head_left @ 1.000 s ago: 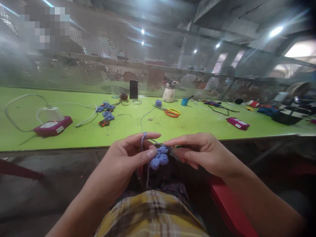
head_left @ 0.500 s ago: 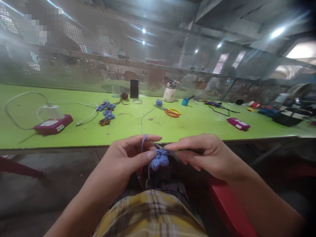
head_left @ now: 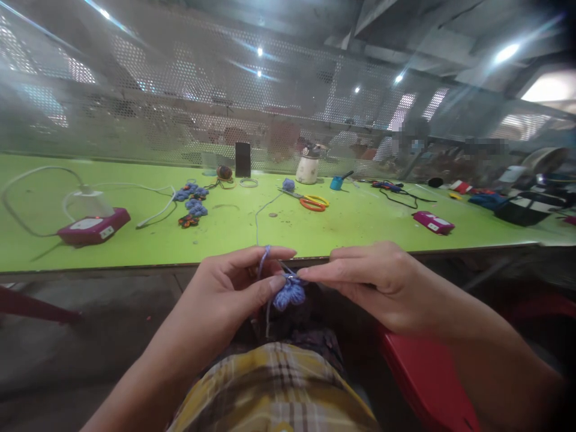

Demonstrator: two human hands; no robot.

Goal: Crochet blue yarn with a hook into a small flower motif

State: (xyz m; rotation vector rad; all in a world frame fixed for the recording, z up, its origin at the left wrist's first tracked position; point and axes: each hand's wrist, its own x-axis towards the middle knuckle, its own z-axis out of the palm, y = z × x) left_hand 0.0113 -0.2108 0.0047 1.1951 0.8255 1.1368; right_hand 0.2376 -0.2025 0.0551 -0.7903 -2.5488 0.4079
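Beneath the orange-and-yellow-handled scissors spreads a lime-green tabletop. Nearer the wearer than the scissors, and to their left, the left hand pinches with thumb against fingers; to their right on the same near side, the right hand is closed in a fingertip grip. Far left of the scissors sits a magenta extension socket, a white charger on it. Just behind the scissors stands a white patterned thermos jug; well to their left lies a cluster of crocheted flowers. Straight nearer from the scissors, past the table edge, is the blue crocheted flower pinched by the left hand. Beside the scissors' blades rests a blue yarn ball, its strand looped over the left index finger. Thinnest is the metal crochet hook gripped by the right hand, lying at the flower's top, handle hidden.
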